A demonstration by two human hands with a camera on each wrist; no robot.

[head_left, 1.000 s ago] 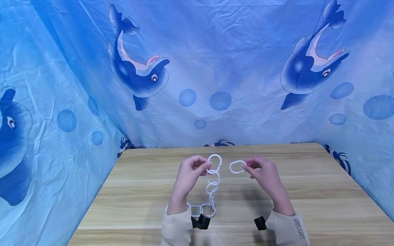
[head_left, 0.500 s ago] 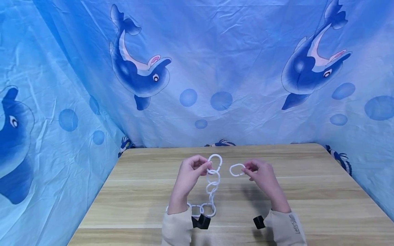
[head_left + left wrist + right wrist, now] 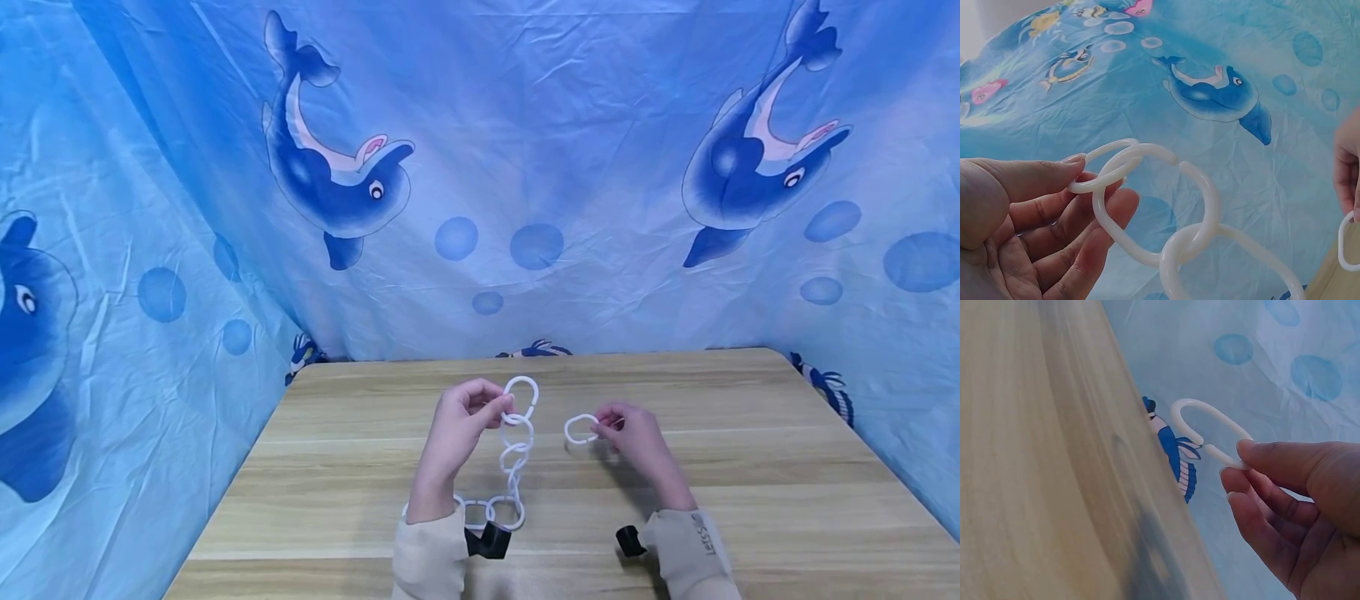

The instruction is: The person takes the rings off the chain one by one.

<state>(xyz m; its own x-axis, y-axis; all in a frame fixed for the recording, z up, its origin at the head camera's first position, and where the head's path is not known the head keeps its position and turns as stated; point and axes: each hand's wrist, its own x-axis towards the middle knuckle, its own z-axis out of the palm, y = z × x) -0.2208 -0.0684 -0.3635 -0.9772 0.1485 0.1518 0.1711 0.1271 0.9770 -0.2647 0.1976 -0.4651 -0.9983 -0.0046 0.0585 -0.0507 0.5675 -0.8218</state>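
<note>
My left hand (image 3: 462,425) pinches the top link of a white plastic chain (image 3: 517,432) between thumb and fingers. From there the chain hangs down to the table, and its lower part lies behind the left wrist. Up close in the left wrist view, interlocked links (image 3: 1157,255) show a small gap in one ring. A single loose oval link (image 3: 577,442) is pinched by my right hand (image 3: 636,437), low over the table and apart from the chain. The right wrist view shows that link (image 3: 1200,407) with a narrow opening in its side.
The wooden table (image 3: 315,467) spreads under both hands. A blue curtain (image 3: 600,125) printed with dolphins and bubbles stands behind the table and along its sides. Black wrist mounts (image 3: 495,542) sit at both sleeves.
My right hand has lowered toward the table and a little nearer to me, carrying the loose link down with it. The left hand and the chain stay nearly still.
</note>
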